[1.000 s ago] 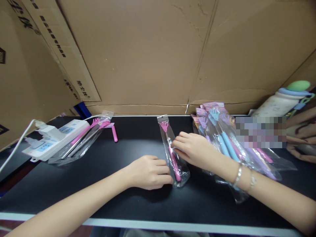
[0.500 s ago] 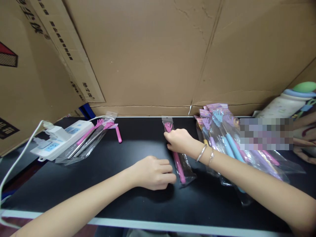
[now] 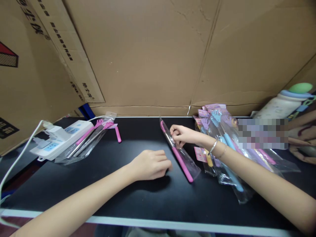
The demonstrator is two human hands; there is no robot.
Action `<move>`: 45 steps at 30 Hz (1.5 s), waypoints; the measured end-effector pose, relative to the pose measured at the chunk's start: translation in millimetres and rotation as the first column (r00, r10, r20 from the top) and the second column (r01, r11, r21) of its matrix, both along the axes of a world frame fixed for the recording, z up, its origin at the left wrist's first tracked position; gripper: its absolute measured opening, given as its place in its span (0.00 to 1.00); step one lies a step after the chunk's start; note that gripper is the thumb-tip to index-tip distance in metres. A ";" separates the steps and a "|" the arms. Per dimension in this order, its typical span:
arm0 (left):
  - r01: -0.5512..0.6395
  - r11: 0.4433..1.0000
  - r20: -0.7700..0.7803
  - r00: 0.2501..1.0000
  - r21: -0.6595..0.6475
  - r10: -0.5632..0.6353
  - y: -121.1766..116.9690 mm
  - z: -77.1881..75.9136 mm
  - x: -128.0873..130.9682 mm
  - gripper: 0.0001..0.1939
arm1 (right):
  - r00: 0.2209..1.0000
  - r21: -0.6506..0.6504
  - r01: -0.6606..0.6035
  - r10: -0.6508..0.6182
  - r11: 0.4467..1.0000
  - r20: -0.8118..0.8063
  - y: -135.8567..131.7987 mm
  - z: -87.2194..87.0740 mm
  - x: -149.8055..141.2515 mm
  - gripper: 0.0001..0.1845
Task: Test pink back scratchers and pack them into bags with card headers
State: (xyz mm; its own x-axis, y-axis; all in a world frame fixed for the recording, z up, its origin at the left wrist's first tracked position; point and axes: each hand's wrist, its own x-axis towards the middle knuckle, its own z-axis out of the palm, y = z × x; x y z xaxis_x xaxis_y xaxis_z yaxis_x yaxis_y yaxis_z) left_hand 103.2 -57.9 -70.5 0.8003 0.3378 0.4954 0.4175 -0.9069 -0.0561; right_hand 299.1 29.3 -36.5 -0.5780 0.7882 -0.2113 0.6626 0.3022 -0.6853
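A pink back scratcher [image 3: 183,164] in a clear plastic bag lies slanted, turned on its side. My right hand [image 3: 181,134] pinches the right edge of its bag near the upper part of the metal rod. To the left of the handle is my left hand [image 3: 153,165], apart from the bag. Its fingers are loosely curled, with nothing seen in them. Close to my right forearm is a pile of bagged back scratchers [image 3: 230,141] in blue, purple and pink, partly hidden by that arm. A yellow-handled one [image 3: 208,158] with a pink card lies at the pile's near left.
At the left, a white power strip [image 3: 63,138] lies beside bagged pink back scratchers [image 3: 86,140] and a loose pink handle [image 3: 118,134]. Cardboard [image 3: 148,59] walls the back of the black table [image 3: 118,204]. A bottle [image 3: 277,105] and another person's hand [image 3: 302,141] are at the right.
My right hand moved up the bagged pink back scratcher, then drew slightly right, holding its bag. The scratcher has turned on its side and its handle end swung right. My left hand moved away from it.
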 end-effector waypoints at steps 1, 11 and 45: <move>-0.032 0.998 0.037 0.999 -0.048 0.034 2.1 0.3 -0.8 0.11 | 1.000 -0.010 0.003 -0.003 1.000 -0.025 -1.9 -2.0 0.5 0.09; -0.144 0.978 -0.031 0.989 -0.149 0.141 11.1 -3.0 0.0 0.17 | 0.976 0.254 -0.037 -0.020 0.966 0.219 -12.4 -6.5 11.9 0.08; -0.071 0.988 -0.157 0.986 -0.136 0.049 7.2 0.3 -1.1 0.17 | 0.808 0.293 -0.313 0.091 0.903 0.582 -26.0 25.1 65.2 0.22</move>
State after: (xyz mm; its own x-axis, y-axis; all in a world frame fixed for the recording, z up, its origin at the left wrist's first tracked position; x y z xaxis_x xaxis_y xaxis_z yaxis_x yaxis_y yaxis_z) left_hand 102.1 -50.7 -70.3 0.8392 0.4450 0.3126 0.4676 -0.8839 0.0030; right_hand 364.3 3.2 -11.3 -0.6086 0.7477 -0.2657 0.7826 0.6209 -0.0454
